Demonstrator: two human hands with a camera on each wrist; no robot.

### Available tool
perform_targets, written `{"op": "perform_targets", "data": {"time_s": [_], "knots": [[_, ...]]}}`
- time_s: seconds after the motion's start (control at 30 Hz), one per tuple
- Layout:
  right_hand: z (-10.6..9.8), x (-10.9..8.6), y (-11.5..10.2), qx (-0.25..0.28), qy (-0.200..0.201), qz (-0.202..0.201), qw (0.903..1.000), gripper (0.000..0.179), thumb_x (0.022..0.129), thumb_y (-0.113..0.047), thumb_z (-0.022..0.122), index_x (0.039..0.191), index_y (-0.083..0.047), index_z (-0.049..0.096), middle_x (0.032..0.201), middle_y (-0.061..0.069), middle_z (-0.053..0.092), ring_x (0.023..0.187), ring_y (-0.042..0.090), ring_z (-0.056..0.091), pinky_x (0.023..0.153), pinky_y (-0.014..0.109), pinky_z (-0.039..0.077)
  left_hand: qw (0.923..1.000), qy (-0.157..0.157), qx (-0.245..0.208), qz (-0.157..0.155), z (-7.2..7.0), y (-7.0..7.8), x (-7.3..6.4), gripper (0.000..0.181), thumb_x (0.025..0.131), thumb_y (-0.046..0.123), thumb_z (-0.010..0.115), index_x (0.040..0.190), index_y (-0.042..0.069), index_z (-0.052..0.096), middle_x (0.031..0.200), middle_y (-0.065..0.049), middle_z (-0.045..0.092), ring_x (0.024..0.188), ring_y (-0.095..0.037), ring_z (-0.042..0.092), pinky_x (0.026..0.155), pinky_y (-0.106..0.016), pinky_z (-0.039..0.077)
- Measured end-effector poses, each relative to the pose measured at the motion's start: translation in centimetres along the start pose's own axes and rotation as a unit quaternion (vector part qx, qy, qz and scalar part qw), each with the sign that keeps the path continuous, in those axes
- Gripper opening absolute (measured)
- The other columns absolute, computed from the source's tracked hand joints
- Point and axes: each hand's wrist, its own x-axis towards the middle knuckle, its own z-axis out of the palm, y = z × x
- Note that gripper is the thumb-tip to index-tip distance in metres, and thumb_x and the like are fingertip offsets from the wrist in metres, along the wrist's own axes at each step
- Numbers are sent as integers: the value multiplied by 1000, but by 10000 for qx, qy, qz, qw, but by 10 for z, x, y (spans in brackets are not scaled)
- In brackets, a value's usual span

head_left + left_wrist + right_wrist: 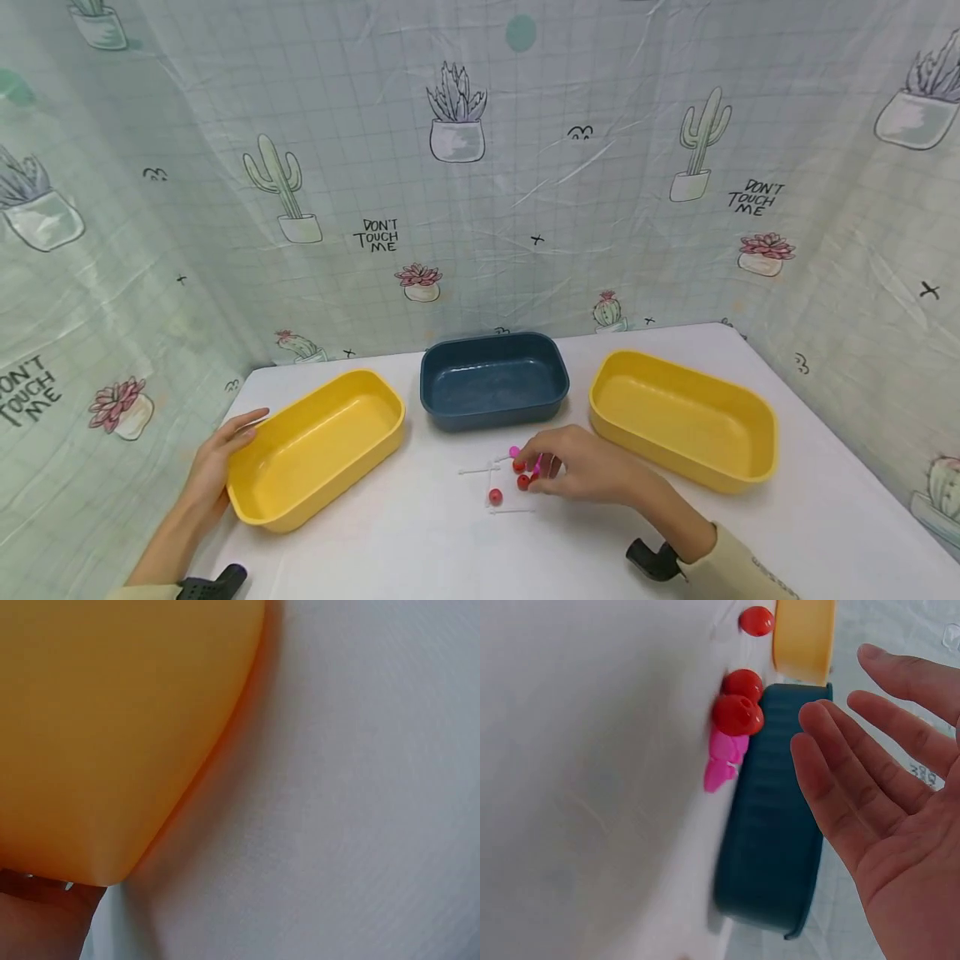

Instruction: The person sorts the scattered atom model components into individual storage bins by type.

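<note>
And here we see the yellow tray (318,450) over on the left, oblong, smooth-walled, round-cornered, standing upright and slanting, its far end swung toward the right! Up close, we find its outer wall deep orange in the shade. Now to the middle, where we count four red beads (495,497), glossy and round, one lying a little apart on the near left, the others bunched; we spot a dark hole in one! Right beside that bunch we catch the bright pink pieces (726,757), lumpy, partly hidden from above. And around them we pick out thin white sticks (478,472), lying flat, knobbed at the ends.
</note>
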Motion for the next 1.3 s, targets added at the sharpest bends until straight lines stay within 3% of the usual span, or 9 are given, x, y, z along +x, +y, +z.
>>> {"op": "perform_targets", "data": {"time_s": [0.17,0.43,0.57,0.73,0.97,1.1,1.3], "knots": [[8,3,3,247,-46,-13,9997,31,91,-22,80,120,-11,74,107,-2,76,83,-1,63,79,18,58,9999,54,-66,-104,1,-5,2,44,111,28,44,154,16,47,119,30,61,104,8,64,87,-9,54],[17,6,7,225,-125,-77,9996,23,88,-20,82,110,-12,76,95,-5,74,79,0,61,75,19,58,9992,-88,-379,-115,3,-6,6,43,112,26,44,152,15,50,120,28,64,105,5,65,88,-12,55],[22,7,6,114,-183,-90,9997,22,87,-19,83,107,-13,76,90,-8,72,77,0,59,73,16,56,9981,-112,-597,-116,6,-5,7,42,111,27,44,151,16,51,121,26,64,106,4,66,90,-13,56],[30,8,7,-21,-193,220,9996,23,86,-23,84,107,-17,76,86,-15,67,78,0,58,74,15,54,9965,-129,-793,-248,9,-6,6,46,111,33,44,154,18,48,124,27,63,108,4,66,91,-14,56],[33,7,6,-716,-175,256,9970,20,87,-26,84,105,-20,78,76,-19,60,72,-2,52,72,15,50,9908,-357,-1194,-520,9,-8,9,47,111,30,44,158,25,44,126,29,64,112,3,66,93,-17,56],[35,8,4,-794,-251,260,9962,18,87,-27,84,102,-22,78,76,-19,61,72,-2,52,73,15,50,9874,-503,-1399,-540,6,-12,10,46,111,27,44,158,28,43,128,29,64,113,2,66,94,-19,57],[38,9,3,-902,-285,253,9952,12,87,-25,84,98,-23,79,75,-20,61,72,-3,51,74,15,49,9863,-642,-1466,-398,4,-15,10,49,112,30,40,161,24,38,130,28,64,115,2,66,94,-20,57]]}}
